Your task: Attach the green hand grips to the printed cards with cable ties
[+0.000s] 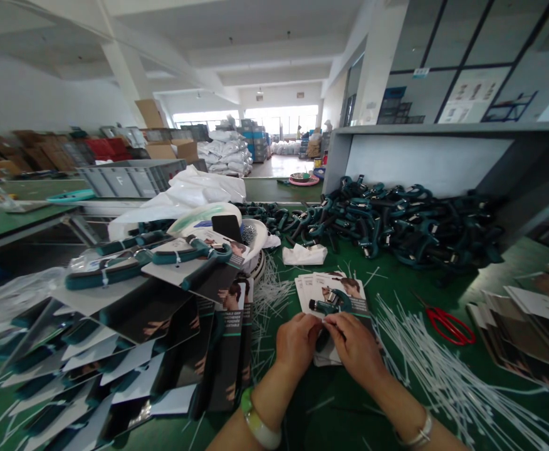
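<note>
My left hand [298, 341] and my right hand [355, 347] meet over a stack of printed cards [308, 289] on the green table. A dark green hand grip [333, 300] with a metal spring lies on the top card, just beyond my fingertips. The fingers of both hands are pinched together near the grip's handles. What they pinch is too small to make out, perhaps hidden between the fingertips. White cable ties [425, 357] are spread to the right of my right hand, and more ties [272, 291] lie left of the cards.
Carded grips [162, 313] are piled high on the left. Loose grips [373, 219] form a heap at the back right. Red scissors [449, 326] and stacked cards [528, 332] lie on the right. A crumpled white tissue [304, 254] sits behind the card stack.
</note>
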The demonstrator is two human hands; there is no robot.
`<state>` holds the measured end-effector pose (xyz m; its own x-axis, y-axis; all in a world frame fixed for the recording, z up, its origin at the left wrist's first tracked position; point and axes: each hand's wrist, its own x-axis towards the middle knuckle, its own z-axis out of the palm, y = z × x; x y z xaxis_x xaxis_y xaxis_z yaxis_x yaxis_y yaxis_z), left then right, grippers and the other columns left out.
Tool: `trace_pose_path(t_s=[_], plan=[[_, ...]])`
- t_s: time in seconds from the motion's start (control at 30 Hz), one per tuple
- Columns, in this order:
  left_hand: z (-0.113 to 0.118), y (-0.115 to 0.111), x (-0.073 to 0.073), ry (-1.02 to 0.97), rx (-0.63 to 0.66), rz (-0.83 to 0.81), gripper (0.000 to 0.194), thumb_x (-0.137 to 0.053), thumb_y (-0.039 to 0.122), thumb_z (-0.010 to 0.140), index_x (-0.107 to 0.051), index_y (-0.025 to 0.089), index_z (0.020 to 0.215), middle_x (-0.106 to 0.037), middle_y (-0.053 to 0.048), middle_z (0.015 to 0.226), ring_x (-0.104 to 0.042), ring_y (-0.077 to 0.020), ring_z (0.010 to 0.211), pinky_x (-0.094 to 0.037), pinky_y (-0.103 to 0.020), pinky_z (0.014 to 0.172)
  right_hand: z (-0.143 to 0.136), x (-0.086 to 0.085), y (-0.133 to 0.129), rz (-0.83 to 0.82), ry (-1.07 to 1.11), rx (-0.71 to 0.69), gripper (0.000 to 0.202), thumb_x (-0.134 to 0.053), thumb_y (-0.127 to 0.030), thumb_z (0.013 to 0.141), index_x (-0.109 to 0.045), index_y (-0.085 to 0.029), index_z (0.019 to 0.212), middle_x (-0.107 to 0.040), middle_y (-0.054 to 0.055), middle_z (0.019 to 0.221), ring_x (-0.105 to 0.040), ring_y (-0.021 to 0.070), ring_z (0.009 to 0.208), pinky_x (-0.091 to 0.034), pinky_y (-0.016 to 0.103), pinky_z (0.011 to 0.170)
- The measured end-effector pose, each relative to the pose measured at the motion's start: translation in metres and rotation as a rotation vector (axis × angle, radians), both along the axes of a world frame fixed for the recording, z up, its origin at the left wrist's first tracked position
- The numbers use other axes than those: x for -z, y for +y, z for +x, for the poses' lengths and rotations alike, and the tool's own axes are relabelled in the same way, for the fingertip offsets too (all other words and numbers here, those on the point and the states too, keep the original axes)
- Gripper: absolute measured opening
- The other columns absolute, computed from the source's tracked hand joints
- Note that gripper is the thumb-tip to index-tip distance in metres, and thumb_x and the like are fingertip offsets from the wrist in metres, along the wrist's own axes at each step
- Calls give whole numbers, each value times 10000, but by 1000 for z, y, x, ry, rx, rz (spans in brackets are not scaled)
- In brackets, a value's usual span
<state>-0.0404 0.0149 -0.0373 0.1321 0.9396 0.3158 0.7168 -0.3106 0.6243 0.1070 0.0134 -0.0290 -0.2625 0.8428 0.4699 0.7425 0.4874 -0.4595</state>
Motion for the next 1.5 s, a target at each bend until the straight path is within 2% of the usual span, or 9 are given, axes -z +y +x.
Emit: trace_pose_path(t_s=[0.17, 0.27, 0.43, 0.63, 0.87, 1.03, 1.2, 1.4, 1.5], plan=[[-4, 0, 5, -423, 128, -58, 251, -543, 187, 811, -643, 200, 1041, -706, -34, 921, -645, -147, 808, -500, -255, 759, 2, -7, 5, -125, -2, 13, 188, -458, -235, 858, -639, -183, 861, -648, 64, 847, -604, 198, 793, -482, 326, 711], [-4, -1, 3, -500, 198, -73, 248, -540, 234, 829, -646, 214, 1052, -701, -26, 981, -640, -148, 869, -491, -256, 801, 4, -9, 5, -191, 28, 30, 151, -499, -220, 822, -627, -178, 890, -647, 47, 801, -599, 182, 708, -480, 307, 651], [0, 2, 2, -462, 129, -39, 130, -569, 221, 813, -690, 209, 858, -708, -5, 846, -630, -137, 775, -477, -230, 719, 12, -7, 3, -180, 117, -67, 216, -506, -228, 830, -607, -170, 1013, -665, 49, 861, -613, 166, 750, -487, 295, 710], [3, 0, 4, -345, 124, -34, 117, -575, 215, 803, -688, 195, 828, -692, -20, 812, -616, -136, 761, -470, -228, 723, 16, -8, 5, -48, 118, -180, 166, -476, -246, 875, -630, -185, 871, -642, 45, 821, -598, 160, 787, -469, 278, 721], [8, -7, -19, -136, 23, -84, 140, -582, 212, 757, -679, 269, 840, -666, 25, 969, -588, -154, 909, -458, -252, 797, 9, -9, 4, 172, 291, 74, 144, -474, -251, 870, -550, -178, 771, -572, 22, 712, -542, 150, 681, -431, 263, 635], [4, -11, -18, -57, -42, -98, 232, -584, 350, 772, -652, 306, 989, -605, 3, 1120, -555, -186, 998, -442, -288, 848, 10, -11, 12, 38, 398, 141, 179, -446, -318, 888, -563, -185, 859, -606, 27, 803, -556, 142, 689, -431, 241, 601], [1, -9, -5, 18, -95, -158, 215, -510, 367, 825, -641, 253, 952, -615, -25, 933, -584, -173, 853, -447, -264, 732, 9, -13, 10, -129, 329, -55, 230, -386, -307, 916, -558, -191, 815, -601, -2, 706, -538, 122, 598, -420, 229, 570], [-3, -5, -4, 45, -149, -235, 213, -517, 358, 815, -624, 268, 976, -577, -10, 915, -587, -139, 762, -429, -236, 683, 21, 10, -8, 173, -80, -211, 228, -367, -177, 891, -591, -185, 845, -645, 51, 773, -579, 177, 740, -426, 282, 667], [-2, -4, -6, 55, -148, -243, 218, -514, 411, 811, -636, 276, 932, -577, -5, 886, -579, -146, 778, -423, -240, 690, 27, 16, -13, 204, -177, -200, 240, -364, -158, 887, -601, -184, 858, -657, 60, 794, -576, 187, 764, -417, 292, 682]])
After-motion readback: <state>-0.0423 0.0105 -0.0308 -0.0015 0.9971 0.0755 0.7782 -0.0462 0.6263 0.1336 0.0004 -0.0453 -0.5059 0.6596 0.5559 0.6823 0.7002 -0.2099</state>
